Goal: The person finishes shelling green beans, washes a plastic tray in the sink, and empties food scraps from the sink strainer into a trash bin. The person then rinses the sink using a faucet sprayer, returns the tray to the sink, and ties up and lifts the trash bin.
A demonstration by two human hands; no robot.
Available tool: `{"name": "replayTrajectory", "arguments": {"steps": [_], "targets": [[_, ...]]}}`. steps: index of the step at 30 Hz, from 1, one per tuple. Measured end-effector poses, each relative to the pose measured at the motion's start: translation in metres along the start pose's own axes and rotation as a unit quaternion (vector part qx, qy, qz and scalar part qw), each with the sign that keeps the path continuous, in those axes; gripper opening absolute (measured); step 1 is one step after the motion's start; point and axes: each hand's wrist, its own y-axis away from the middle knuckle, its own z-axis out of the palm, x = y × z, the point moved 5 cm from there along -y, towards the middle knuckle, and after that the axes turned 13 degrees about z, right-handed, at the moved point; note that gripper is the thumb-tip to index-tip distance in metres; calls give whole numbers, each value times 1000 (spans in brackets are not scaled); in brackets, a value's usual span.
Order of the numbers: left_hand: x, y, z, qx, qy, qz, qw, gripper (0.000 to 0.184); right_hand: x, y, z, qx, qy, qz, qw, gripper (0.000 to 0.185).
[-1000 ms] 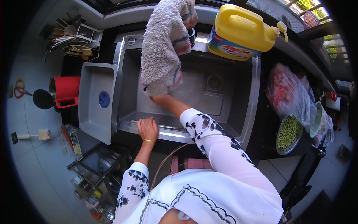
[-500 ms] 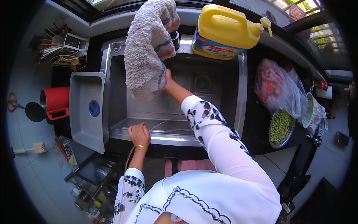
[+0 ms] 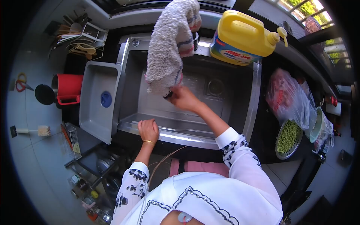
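A thick whitish towel (image 3: 165, 52) with dark and reddish stripes drapes in an arch over the sink (image 3: 189, 135), covering most of what it hangs on. At its lower end a small dark piece (image 3: 168, 95) pokes out, and the fingers of my right hand (image 3: 184, 99) close around it; its kind is mostly hidden by towel and fingers. My left hand (image 3: 149, 130) rests on the front rim of the sink with its fingers bent over the metal edge. The basin below has a round drain (image 3: 215, 87) toward the right.
A grey tub (image 3: 98, 122) with a blue plug and a red pot (image 3: 69, 85) stand left. Behind the sink is a yellow jug (image 3: 243, 32) with a pump. Plastic bags (image 3: 287, 92) and a colander (image 3: 288, 138) of green beans or peas are on the right.
My right hand has come out from behind the towel toward me and now grips at its lower end. The left hand stays on the rim. The view has shifted slightly.
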Motion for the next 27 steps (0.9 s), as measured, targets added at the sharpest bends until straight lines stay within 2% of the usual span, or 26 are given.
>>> {"name": "replayTrajectory", "arguments": {"steps": [1, 2, 3, 5, 7, 9, 11, 12, 13, 16, 17, 19, 21, 23, 25, 26, 27], "targets": [[0, -1, -1, 0, -5, -12, 1000, 18, 4, -1, -2, -69, -9, 59, 996, 26], [0, -1, -1, 2, 3, -8, 1000, 17, -3, -3, -14, -16, -161, 13, 987, 27], [1, -1, -3, 4, 8, -6, 1000, 17, -10, -5, -26, 36, -312, -28, 949, 27], [0, 0, -3, 12, 5, -9, 1000, 16, -7, -28, -41, 62, -101, -89, 989, 35], [-2, 1, -3, 10, -6, -18, 1000, 16, -13, -52, -50, 82, -99, -186, 974, 40], [-1, 0, -4, 20, 10, -14, 1000, 16, -25, -70, -67, 82, -22, -210, 974, 38], [-3, 0, -4, 16, 10, -20, 1000, 16, -53, -71, -84, 36, 27, -196, 980, 33], [-3, 0, -5, 15, 10, -16, 1000, 17, -60, -68, -86, 76, 31, -219, 972, 29], [-2, 0, -4, 14, 12, -12, 1000, 17, -59, -65, -82, 73, 32, -217, 973, 29], [-2, 0, -4, 18, 15, -14, 1000, 16, -38, -60, -77, 73, -37, -95, 992, 32], [-2, -1, -3, 18, 23, -10, 1000, 16, -22, -53, -73, 14, -182, -2, 983, 30], [-2, 0, -2, 21, 10, -7, 1000, 17, 31, -49, -57, -11, -387, 28, 922, 25], [0, -2, -3, 7, 9, -5, 1000, 17, 97, -31, -36, 48, -511, 159, 843, 21], [3, -4, -4, 14, 15, 6, 1000, 17, 195, -14, -7, 102, -453, 296, 834, 20], [2, -3, -3, 0, 7, -1, 1000, 17, 256, 13, 3, 181, -406, 381, 811, 16], [2, -4, -4, -3, 13, -2, 1000, 16, 279, 16, 5, 183, -406, 382, 810, 16], [2, -5, -4, -4, 14, -1, 1000, 16, 299, 20, 0, 214, -297, 401, 840, 20]]}}
